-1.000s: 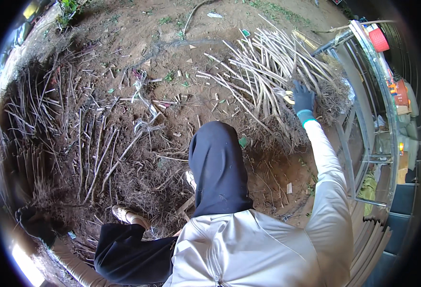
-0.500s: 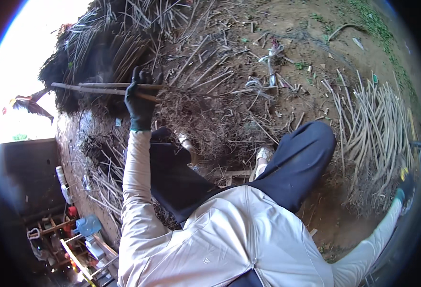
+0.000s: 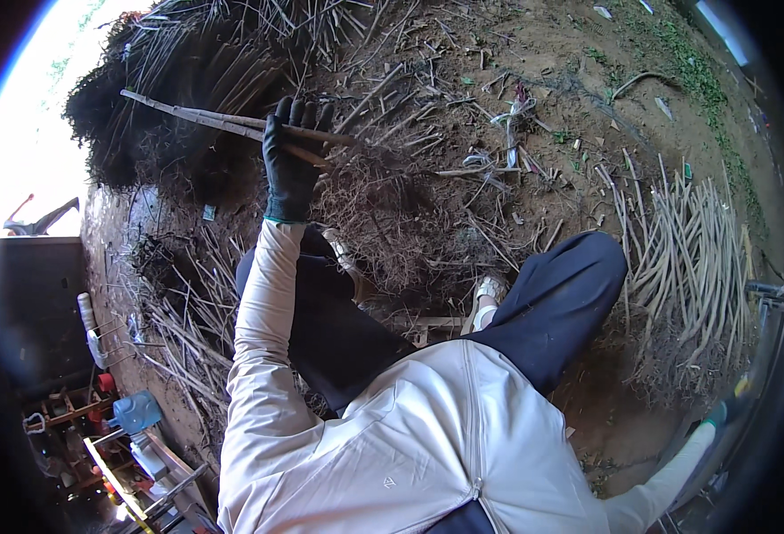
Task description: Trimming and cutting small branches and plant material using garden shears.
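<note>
My left hand (image 3: 290, 171), in a dark green glove, holds two long thin woody stems (image 3: 198, 117) across its palm, with the fingertips pointing up and away. The stems' bare ends reach left over a dark pile. Their right ends lie above a tangle of fine brown roots (image 3: 378, 209) in front of my feet; I cannot tell whether these roots are joined to them. Far out at the right rim is my right hand (image 3: 727, 409), also gloved. A small yellow patch shows beside it, and its fingers are lost in the dark edge.
Bundled pale stems with roots (image 3: 690, 267) lie at right. A large heap of dark stems (image 3: 174, 107) stands at far left, with loose sticks (image 3: 187, 343) nearer me. A blue water jug (image 3: 136, 411) is at lower left. Plastic scraps (image 3: 512, 116) litter the soil.
My left hand has moved right and slightly away, tilting the stems so their left ends rise. My right hand has come down nearer to me along the right rim.
</note>
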Available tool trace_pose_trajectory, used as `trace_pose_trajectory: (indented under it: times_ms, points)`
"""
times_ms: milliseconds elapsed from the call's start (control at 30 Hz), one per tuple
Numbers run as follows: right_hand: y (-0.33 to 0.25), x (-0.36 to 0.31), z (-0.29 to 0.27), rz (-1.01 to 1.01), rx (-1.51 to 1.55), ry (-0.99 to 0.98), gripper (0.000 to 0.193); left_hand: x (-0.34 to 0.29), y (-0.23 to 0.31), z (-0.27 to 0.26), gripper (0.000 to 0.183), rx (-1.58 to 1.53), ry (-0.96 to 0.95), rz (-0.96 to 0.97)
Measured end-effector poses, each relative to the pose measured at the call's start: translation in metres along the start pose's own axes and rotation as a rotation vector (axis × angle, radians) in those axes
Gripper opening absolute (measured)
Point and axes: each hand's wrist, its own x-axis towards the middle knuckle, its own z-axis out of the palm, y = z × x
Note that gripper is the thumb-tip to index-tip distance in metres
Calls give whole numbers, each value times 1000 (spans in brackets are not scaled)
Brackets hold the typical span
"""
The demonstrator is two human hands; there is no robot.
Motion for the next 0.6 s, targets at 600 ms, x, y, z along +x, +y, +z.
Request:
trace_pose_trajectory:
  times_ms: [600]
  points:
    - [-708,-161,-255,57,1960,-1549,22,-11,24,-12,50,-195,-254,94]
